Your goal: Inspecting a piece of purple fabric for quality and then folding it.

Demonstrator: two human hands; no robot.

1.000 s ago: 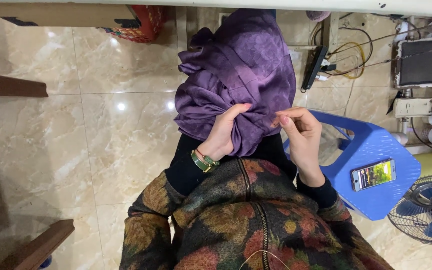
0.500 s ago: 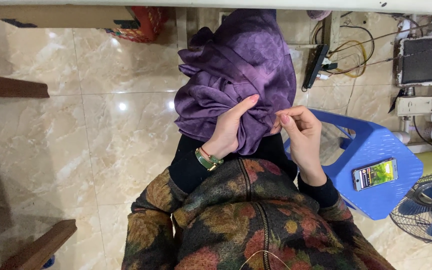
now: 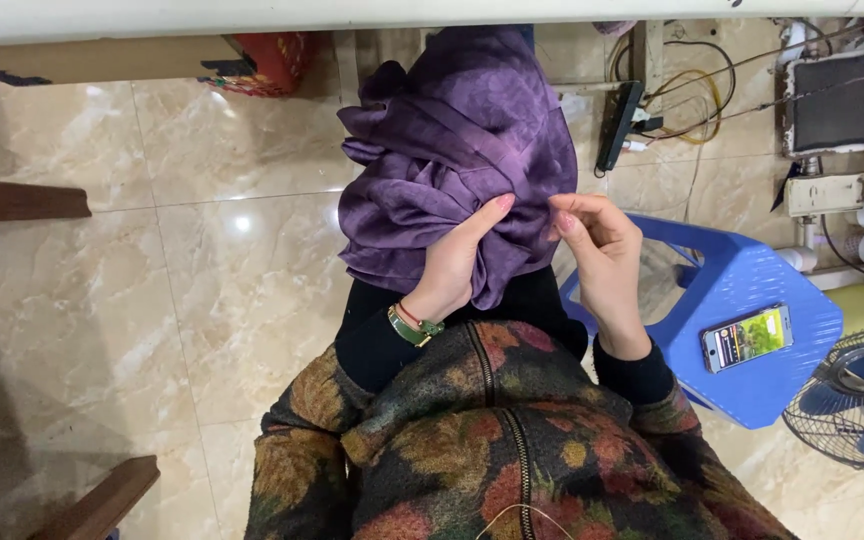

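Note:
A bunched purple satin cloth [image 3: 442, 150] hangs over my lap, reaching up toward the white table edge. My left hand [image 3: 457, 262], with a green watch and red band at the wrist, presses flat against the cloth's lower folds, fingers stretched up along it. My right hand [image 3: 597, 240] pinches the cloth's right edge between thumb and fingertips; whether it also holds something small there is too fine to tell. My sleeves are a dark floral jacket over black cuffs.
A blue plastic stool [image 3: 752, 300] stands at my right with a phone [image 3: 747, 337] lying on it. A fan [image 3: 862, 400] sits at the lower right. Cables and a power strip [image 3: 620, 125] lie beyond. Wooden furniture edges [image 3: 12, 198] are at the left on the marble floor.
My left hand has slid up from gripping the gathered cloth to lying flat with fingers extended. The right hand stays pinching at the cloth's edge.

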